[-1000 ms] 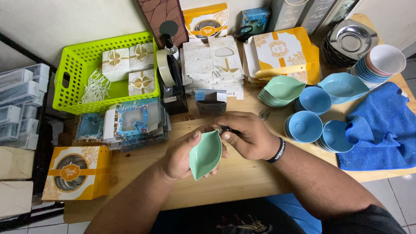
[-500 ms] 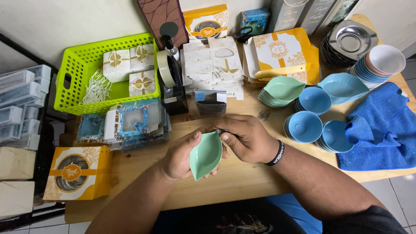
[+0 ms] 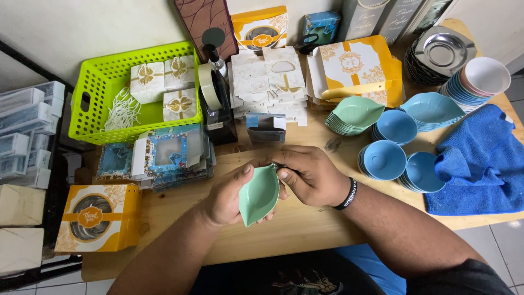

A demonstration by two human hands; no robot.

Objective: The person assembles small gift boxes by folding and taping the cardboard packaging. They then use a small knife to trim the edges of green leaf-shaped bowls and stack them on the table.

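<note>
My left hand (image 3: 226, 198) holds a mint-green leaf-shaped dish (image 3: 258, 195) tilted on edge over the wooden table (image 3: 305, 229). My right hand (image 3: 311, 175) is at the dish's upper tip, fingers pinched on a small dark thing that is mostly hidden. A black wristband sits on my right wrist. Both hands are near the table's middle, in front of a black tape dispenser (image 3: 218, 106).
A lime basket (image 3: 101, 87) with small white boxes stands at the back left. Flat printed boxes lie in stacks behind. Stacks of green leaf dishes (image 3: 355, 114), blue bowls (image 3: 385, 161) and a blue cloth (image 3: 480, 164) fill the right. An orange box (image 3: 93, 218) sits front left.
My right hand has shifted slightly left along the dish's upper tip. The dish stays in my left hand, barely turned.
</note>
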